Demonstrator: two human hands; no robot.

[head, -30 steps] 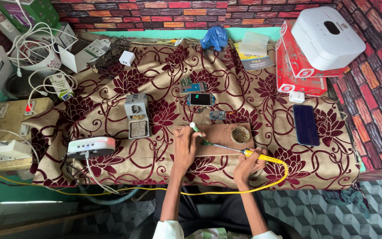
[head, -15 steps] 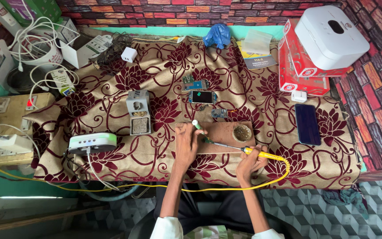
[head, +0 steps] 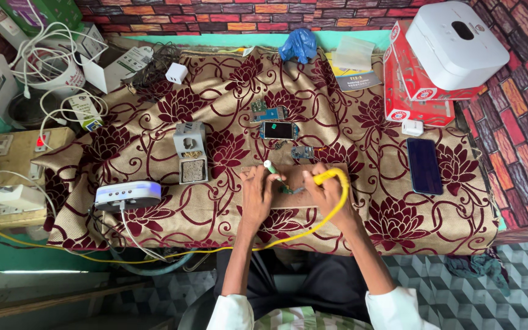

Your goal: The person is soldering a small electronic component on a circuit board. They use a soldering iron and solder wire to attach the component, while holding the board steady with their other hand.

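A small circuit board [head: 285,188] lies on a wooden block [head: 294,183] mid-table. The left hand [head: 256,194] fingers pinch a green-tipped tool; the right hand [head: 325,190] grips a yellow soldering iron [head: 325,178] — soldering looks underway, and steady tip placement matters next.

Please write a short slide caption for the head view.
Left hand holds green-tipped tool, right hand yellow-handled iron, over small board.
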